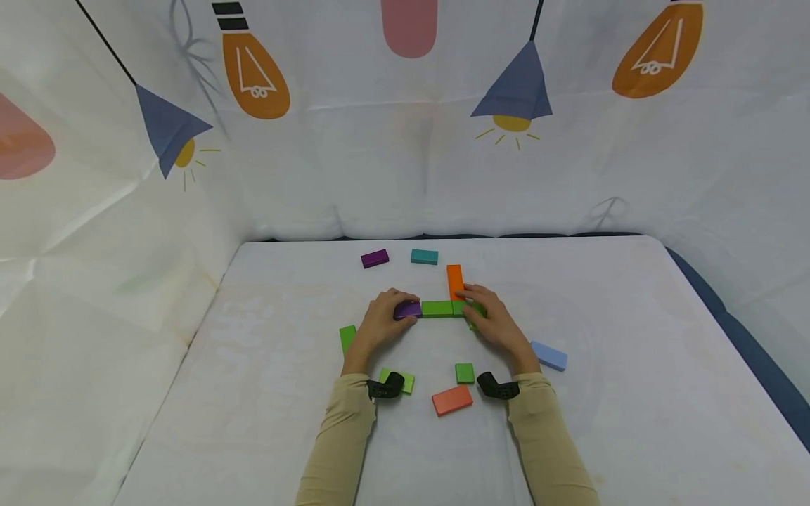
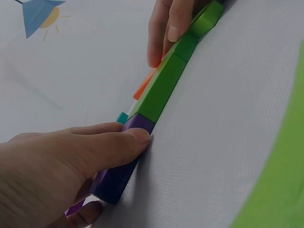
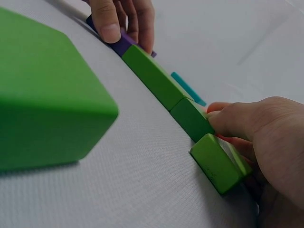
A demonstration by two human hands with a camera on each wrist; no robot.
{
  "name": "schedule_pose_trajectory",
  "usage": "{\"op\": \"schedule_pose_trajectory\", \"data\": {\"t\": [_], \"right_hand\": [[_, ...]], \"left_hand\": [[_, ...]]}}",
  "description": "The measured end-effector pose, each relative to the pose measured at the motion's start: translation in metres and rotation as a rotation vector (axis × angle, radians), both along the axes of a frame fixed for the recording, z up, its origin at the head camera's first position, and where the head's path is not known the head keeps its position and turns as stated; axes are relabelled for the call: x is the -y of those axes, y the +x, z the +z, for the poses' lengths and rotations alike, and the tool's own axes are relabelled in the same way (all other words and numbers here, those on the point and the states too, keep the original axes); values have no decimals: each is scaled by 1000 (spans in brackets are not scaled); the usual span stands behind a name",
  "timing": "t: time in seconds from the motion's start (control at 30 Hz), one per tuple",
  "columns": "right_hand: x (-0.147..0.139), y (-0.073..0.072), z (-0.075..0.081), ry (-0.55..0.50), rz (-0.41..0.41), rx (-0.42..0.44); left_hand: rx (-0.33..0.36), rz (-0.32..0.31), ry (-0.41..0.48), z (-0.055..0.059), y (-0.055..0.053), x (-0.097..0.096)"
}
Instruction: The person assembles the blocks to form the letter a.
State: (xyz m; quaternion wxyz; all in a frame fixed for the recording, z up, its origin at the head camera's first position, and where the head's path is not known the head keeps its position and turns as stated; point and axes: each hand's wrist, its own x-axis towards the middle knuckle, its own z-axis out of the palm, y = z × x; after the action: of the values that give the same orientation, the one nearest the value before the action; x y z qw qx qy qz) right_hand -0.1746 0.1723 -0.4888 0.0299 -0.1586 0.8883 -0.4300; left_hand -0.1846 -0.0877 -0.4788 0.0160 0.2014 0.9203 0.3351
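Observation:
On the white table, my left hand (image 1: 380,320) pinches a purple block (image 1: 408,310) at the left end of a row. A long green block (image 1: 437,309) and a short green block (image 1: 458,308) continue that row end to end. My right hand (image 1: 496,325) grips around the short green block, its thumb on the near side and fingers reaching behind. Under that hand, a light green block (image 3: 218,164) sits at the row's right end, slightly out of line and partly hidden. Behind the row, an orange block (image 1: 454,281) points away, close to the right fingertips.
Farther back lie a dark purple block (image 1: 375,258) and a teal block (image 1: 424,256). Nearer are a green block (image 1: 347,337), a light green block (image 1: 408,382), a green square block (image 1: 465,373) and a coral block (image 1: 452,400). A blue block (image 1: 549,356) lies by the right wrist.

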Motion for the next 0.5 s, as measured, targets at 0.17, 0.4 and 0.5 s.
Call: {"op": "schedule_pose_trajectory", "data": {"t": [0.17, 0.4, 0.5], "right_hand": [[0, 0, 0, -6, -3, 7], [0, -1, 0, -4, 0, 0], [0, -1, -1, -10, 10, -11]], "left_hand": [[-1, -5, 8, 0, -1, 0], [-6, -14, 14, -1, 0, 1], [-6, -15, 14, -1, 0, 2]]}}
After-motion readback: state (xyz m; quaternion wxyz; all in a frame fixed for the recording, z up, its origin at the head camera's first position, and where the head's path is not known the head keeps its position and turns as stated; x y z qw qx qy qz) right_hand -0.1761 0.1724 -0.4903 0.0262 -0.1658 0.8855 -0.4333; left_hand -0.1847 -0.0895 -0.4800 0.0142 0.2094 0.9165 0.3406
